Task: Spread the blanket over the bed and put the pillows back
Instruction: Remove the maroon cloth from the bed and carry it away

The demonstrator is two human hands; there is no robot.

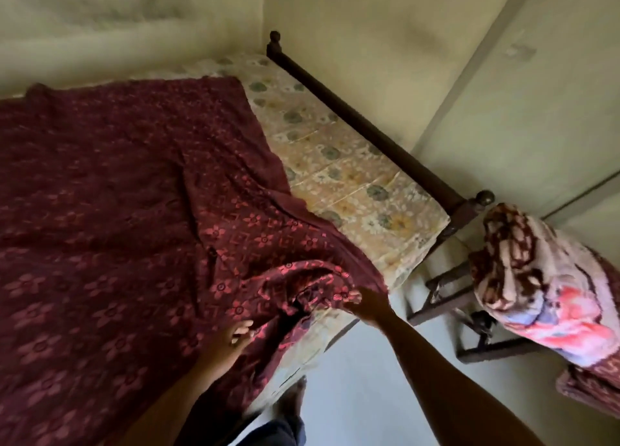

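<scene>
Corner bed (352,177), maroon blanket (117,194) bunched, right hand (365,303) gripping its edge, left hand (235,336) blurred, grip unclear

Your right hand (365,303) grips a bunched fold of the maroon blanket (117,194) at the near edge of the bed, fingers curled over the cloth. Your left hand (235,335) lies on the same blanket just beside it. Blur hides whether it pinches the fabric. The blanket, patterned with pink flowers, covers most of the mattress. A strip of floral sheet (352,177) shows bare between the blanket's edge and the dark wooden bed rail (362,123), which runs along the pale wall (369,60). To your right, a plush patterned bundle (536,284) sits on a dark wooden chair (436,298). Your foot (292,402) stands on the light floor (369,378) beside the bed.
</scene>
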